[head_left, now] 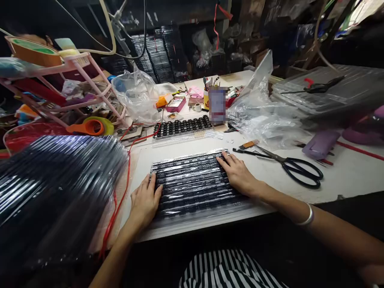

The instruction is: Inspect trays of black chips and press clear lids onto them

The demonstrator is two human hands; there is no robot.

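Note:
A row of clear plastic tubes (192,188) filled with small black parts lies flat on the white table, side by side, with shiny tops. My left hand (146,200) rests against the left ends of the tubes, thumb and fingers apart. At the right ends lies my right hand (238,172), its fingers stretched over the upper right corner and apart. Both hands touch the row from opposite sides; the undersides of the fingers are hidden. Black-handled scissors (303,172) lie right of my right hand, beside an orange utility knife (249,144).
A stack of dark filled tubes (60,188) stands at left, beside red string (123,200). Behind are black parts in rows (183,126), a phone (217,106), plastic bags (261,116) and a pink rack (93,80) with tape rolls. A purple object (322,144) lies at right.

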